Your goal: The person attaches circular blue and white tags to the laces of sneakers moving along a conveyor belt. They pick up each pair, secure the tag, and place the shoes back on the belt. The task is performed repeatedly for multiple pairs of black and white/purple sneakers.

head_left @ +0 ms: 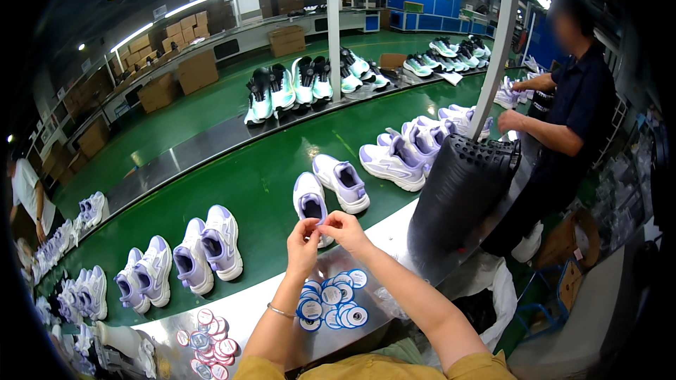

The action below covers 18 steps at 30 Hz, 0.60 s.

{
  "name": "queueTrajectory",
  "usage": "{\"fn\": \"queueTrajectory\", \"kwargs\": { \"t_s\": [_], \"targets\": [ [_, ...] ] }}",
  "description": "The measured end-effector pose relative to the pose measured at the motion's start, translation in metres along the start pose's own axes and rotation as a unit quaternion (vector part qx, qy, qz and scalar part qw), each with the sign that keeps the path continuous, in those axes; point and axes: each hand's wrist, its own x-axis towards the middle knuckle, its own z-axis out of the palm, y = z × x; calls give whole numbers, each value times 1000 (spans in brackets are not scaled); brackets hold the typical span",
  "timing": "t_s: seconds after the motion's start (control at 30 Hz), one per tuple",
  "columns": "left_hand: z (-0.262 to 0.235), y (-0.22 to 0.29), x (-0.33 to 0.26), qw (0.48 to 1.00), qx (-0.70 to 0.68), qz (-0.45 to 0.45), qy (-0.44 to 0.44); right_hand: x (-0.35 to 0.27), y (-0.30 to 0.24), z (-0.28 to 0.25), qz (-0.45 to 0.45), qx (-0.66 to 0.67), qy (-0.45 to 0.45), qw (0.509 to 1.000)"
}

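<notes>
My left hand (303, 241) and my right hand (346, 231) meet at the heel of a white and lavender sneaker (308, 188) on the green conveyor belt (264, 239). Both are closed in a pinch with fingertips together; whatever lies between them is too small to make out. The fingers cover part of the sneaker's heel. Its mate, another sneaker (343, 181), stands just to the right, untouched. Below my wrists, round blue-rimmed tags (331, 295) lie in a loose pile on the metal ledge (377, 267).
Red-rimmed round tags (204, 345) lie to the left. More lavender sneakers (220, 239) line the belt on both sides. Mint-green shoes (282, 88) stand on the far ledge. A tall black container (458, 204) and a post (496, 49) stand right, near a co-worker (570, 98).
</notes>
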Motion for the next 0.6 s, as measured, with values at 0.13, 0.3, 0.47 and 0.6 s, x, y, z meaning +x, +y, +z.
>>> {"fn": "queueTrajectory", "kwargs": {
  "t_s": [0.13, 0.3, 0.47, 0.6],
  "targets": [
    [-2, 0, -3, 1000, -11, -7, -10, -5, -15, -5, 78, 3, -24, 997],
    [0, -2, -4, 998, -36, -37, -21, -5, -21, -11, 164, 12, -64, 984],
    [-3, -4, -2, 997, 67, 1, -28, -12, -37, -31, 79, -33, 3, 996],
    [-13, 0, -4, 993, 66, -93, 30, -38, -60, -91, 73, -121, 78, 987]
  ]
}}
